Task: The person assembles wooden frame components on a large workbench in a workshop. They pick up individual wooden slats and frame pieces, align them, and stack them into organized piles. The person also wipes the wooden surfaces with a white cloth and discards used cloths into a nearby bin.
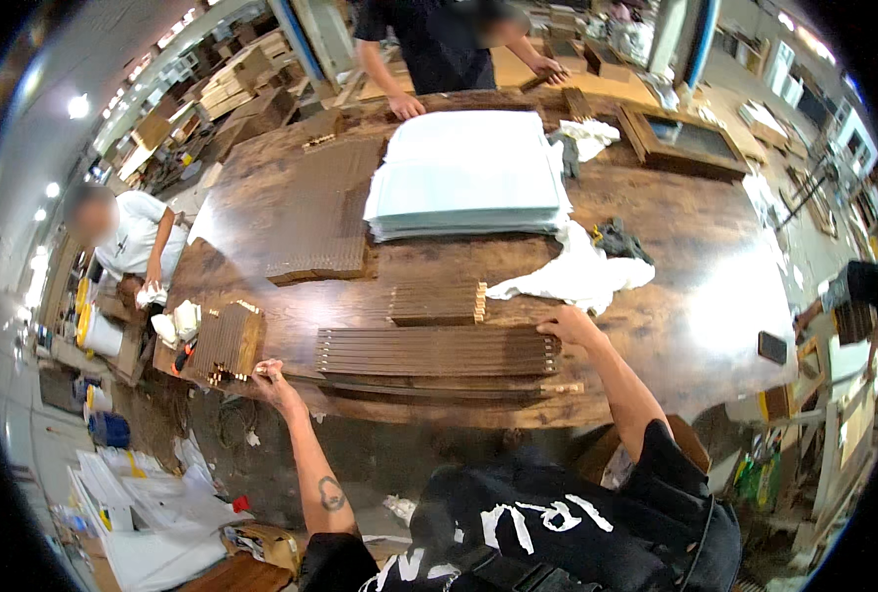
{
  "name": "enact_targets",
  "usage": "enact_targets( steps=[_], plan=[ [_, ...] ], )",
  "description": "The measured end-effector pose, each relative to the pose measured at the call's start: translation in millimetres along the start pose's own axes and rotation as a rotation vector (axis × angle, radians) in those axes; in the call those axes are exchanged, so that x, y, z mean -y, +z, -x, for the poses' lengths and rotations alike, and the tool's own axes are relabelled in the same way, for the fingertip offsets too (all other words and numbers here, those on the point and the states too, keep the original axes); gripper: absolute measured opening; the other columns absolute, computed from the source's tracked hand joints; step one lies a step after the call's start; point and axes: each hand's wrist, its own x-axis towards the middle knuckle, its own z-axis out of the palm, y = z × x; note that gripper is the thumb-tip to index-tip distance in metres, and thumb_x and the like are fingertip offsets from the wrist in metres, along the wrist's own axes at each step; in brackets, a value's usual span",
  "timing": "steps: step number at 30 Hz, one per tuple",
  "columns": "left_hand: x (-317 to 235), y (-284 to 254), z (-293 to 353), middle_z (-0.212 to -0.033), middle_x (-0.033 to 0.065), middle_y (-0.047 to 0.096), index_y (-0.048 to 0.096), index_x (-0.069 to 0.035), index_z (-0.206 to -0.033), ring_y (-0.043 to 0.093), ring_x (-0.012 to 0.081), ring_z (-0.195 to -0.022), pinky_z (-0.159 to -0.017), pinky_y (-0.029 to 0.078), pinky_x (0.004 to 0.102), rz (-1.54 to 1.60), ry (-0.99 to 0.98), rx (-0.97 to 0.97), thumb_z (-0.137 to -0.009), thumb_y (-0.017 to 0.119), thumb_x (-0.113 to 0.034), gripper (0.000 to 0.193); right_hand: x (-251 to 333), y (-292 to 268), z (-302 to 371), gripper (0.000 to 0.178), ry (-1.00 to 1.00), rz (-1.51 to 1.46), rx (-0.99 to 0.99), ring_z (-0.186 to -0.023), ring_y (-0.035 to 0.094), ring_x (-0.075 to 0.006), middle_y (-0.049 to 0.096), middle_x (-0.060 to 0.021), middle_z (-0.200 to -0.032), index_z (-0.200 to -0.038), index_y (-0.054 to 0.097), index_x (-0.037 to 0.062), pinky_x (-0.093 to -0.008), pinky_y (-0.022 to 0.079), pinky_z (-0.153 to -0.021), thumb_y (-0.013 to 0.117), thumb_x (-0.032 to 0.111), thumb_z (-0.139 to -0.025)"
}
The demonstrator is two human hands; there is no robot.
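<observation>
My left hand is at the table's front edge, beside a bundle of brown wooden strips with pale ends. Its fingers are pinched together; what they hold, if anything, is too small to make out. My right hand reaches to the right end of a row of long brown strips, fingers extended over its far corner. In front of that row, a long dark strip lies along the table edge. Behind it sits a shorter bundle of brown strips.
A tall stack of pale sheets stands mid-table, beside a wide row of brown strips. White cloth, a dark glove, a framed panel and a phone lie rightward. Co-workers stand opposite and at left.
</observation>
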Motion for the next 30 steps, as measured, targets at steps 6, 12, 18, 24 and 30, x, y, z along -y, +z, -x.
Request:
enact_targets(
  steps=[6,12,18,24,30],
  plan=[
    [-13,-2,14,-0.097,0.002,0.045,0.044,-0.011,-0.099,0.048,0.0177,-0.094,-0.098,0.036,0.0295,0.012,-0.022,-0.019,-0.097,0.053,-0.023,0.016,-22,-4,6,0.035,0.11,-0.317,0.115,-0.07,0.066,-0.0227,0.071,-0.0114,-0.081,-0.1,0.074,0.0066,-0.0382,0.051,-0.065,0.07,0.039,-0.088],
    [-3,-14,10,-0.097,0.0036,0.049,0.043,-0.012,-0.096,0.051,0.0213,-0.099,-0.104,0.033,0.0338,0.059,0.059,0.005,-0.096,0.05,-0.02,0.011,-23,9,9,0.036,0.164,-0.277,-0.114,-0.064,0.062,-0.0222,0.066,-0.0127,-0.073,-0.097,0.071,0.0009,-0.0385,0.05,-0.063,0.067,0.037,-0.092],
    [-14,1,15,-0.099,0.0038,0.045,0.045,-0.008,-0.102,0.047,0.0171,-0.094,-0.096,0.04,0.0297,0.049,0.006,0.033,-0.098,0.054,-0.023,0.019,-27,11,34,0.03,0.14,-0.262,-0.163,-0.086,0.063,-0.0256,0.067,-0.0137,-0.091,-0.105,0.064,0.0006,-0.0392,0.049,-0.076,0.072,0.024,-0.088],
    [-8,-5,9,-0.096,0.0014,0.041,0.045,-0.01,-0.102,0.042,0.0151,-0.09,-0.09,0.036,0.0264,0.123,0.017,0.027,-0.098,0.055,-0.025,0.019,60,-84,75,0.019,0.041,-0.376,-0.464,-0.078,0.062,-0.0208,0.066,-0.0132,-0.083,-0.1,0.058,0.0016,-0.034,0.049,-0.071,0.068,0.013,-0.089],
    [-8,0,8,-0.092,0.0002,0.037,0.043,-0.009,-0.099,0.038,0.0141,-0.086,-0.085,0.034,0.0246,0.1,0.055,0.038,-0.097,0.054,-0.02,0.015,165,-216,127,0.027,-0.474,-0.472,-0.996,-0.079,0.061,-0.0134,0.066,-0.0087,-0.089,-0.099,0.055,0.001,-0.0272,0.049,-0.073,0.061,0.027,-0.098]
  ],
)
